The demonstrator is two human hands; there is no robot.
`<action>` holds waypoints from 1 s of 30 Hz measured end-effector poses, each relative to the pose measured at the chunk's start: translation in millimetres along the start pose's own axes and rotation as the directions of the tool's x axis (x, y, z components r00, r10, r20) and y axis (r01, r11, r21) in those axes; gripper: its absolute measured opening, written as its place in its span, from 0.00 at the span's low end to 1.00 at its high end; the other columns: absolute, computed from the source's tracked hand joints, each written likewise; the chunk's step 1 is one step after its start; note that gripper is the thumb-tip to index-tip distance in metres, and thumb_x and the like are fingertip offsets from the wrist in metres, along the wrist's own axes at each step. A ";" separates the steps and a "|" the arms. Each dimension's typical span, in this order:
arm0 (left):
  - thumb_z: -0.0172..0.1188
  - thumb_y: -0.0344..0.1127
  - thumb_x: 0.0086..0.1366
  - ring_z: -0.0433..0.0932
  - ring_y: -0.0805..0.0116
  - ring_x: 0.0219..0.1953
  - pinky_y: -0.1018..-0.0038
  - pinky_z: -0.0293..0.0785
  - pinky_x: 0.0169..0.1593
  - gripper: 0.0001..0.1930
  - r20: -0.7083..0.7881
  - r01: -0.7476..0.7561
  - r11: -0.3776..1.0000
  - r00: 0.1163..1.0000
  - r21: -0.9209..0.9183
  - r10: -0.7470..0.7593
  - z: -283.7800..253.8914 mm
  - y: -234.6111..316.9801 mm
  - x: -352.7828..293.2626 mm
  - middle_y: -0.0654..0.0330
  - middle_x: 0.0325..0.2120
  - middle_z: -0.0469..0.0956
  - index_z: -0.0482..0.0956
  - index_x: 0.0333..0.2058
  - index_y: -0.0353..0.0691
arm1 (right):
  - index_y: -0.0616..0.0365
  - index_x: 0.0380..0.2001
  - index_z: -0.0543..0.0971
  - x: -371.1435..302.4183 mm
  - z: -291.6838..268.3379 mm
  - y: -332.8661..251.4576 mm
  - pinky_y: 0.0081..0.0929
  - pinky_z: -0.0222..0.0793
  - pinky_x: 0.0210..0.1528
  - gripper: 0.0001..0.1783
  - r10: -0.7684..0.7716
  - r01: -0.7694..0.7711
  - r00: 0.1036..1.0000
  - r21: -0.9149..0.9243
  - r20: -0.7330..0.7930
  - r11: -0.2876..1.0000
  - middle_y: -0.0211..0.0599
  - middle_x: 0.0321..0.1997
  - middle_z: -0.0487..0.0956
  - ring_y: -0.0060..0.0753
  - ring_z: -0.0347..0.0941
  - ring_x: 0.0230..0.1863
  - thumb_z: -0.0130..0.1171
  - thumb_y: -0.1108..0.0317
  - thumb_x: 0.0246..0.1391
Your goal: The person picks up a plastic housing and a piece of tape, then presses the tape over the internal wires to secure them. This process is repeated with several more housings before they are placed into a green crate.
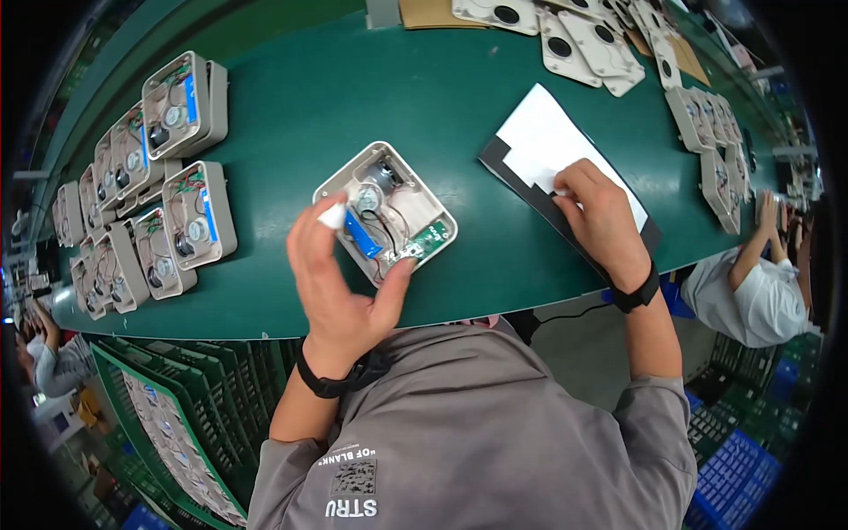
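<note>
An open beige plastic housing (430, 196) lies in front of me, tilted on the table. Inside it are a round black part, a silver disc, a blue block (361, 233), thin wires and a green circuit board (430, 239). My left hand (340, 283) grips its near left corner, thumb at the near edge and fingers along the left side; a white cover sits on one fingertip. To the right lies a white backing sheet (546, 128) with black adhesive strips (521, 177). My right hand (601, 216) pinches at a black strip's inner edge; its fingertips partly hide the spot.
Similar filled housings (199, 212) stand in stacked rows at the left, with more (720, 190) at the far right. Flat beige panels with black ovals (587, 49) lie at the back right. Green crates (212, 389) stand below the table's left edge. Other people sit at both sides.
</note>
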State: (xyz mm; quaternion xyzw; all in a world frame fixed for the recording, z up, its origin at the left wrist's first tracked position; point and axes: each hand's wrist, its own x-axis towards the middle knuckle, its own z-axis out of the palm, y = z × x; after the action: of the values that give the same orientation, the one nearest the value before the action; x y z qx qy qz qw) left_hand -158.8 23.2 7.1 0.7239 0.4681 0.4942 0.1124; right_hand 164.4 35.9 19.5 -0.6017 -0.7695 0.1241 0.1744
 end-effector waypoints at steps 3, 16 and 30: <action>0.76 0.38 0.56 0.77 0.44 0.52 0.43 0.65 0.63 0.30 0.122 -0.121 0.991 0.986 0.064 0.112 6.0 -9.0 9.5 0.51 0.47 0.80 0.74 0.54 0.36 | 0.62 0.34 0.79 -7.0 7.7 -0.3 0.37 0.76 0.40 0.08 -0.079 0.076 0.993 -0.036 -0.093 0.996 0.42 0.39 0.80 0.50 0.79 0.38 0.65 0.82 0.51; 0.77 0.42 0.54 0.76 0.57 0.46 0.41 0.59 0.65 0.19 0.240 -0.065 0.959 0.971 0.276 -0.004 -0.1 -1.7 4.6 0.63 0.30 0.80 0.81 0.40 0.41 | 0.63 0.38 0.76 -9.7 -8.0 1.0 0.35 0.75 0.44 0.03 0.040 -0.040 0.999 0.012 -0.012 0.999 0.43 0.42 0.81 0.49 0.79 0.39 0.57 0.79 0.61; 0.75 0.26 0.52 0.78 0.56 0.45 0.50 0.65 0.61 0.13 0.321 0.076 0.997 0.944 0.023 -0.079 -11.9 -11.1 1.3 0.61 0.33 0.83 0.81 0.35 0.40 | 0.64 0.39 0.76 53.5 7.8 -101.3 0.31 0.74 0.49 0.03 -0.262 0.127 0.958 0.652 0.114 0.747 0.43 0.43 0.81 0.40 0.77 0.43 0.55 0.80 0.62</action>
State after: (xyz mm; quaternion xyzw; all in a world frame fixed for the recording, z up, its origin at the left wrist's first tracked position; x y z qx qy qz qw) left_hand -174.8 26.6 6.7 0.7764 0.4740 0.3625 0.2028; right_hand 60.2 63.1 59.4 -0.4071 -0.7534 0.4181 0.3030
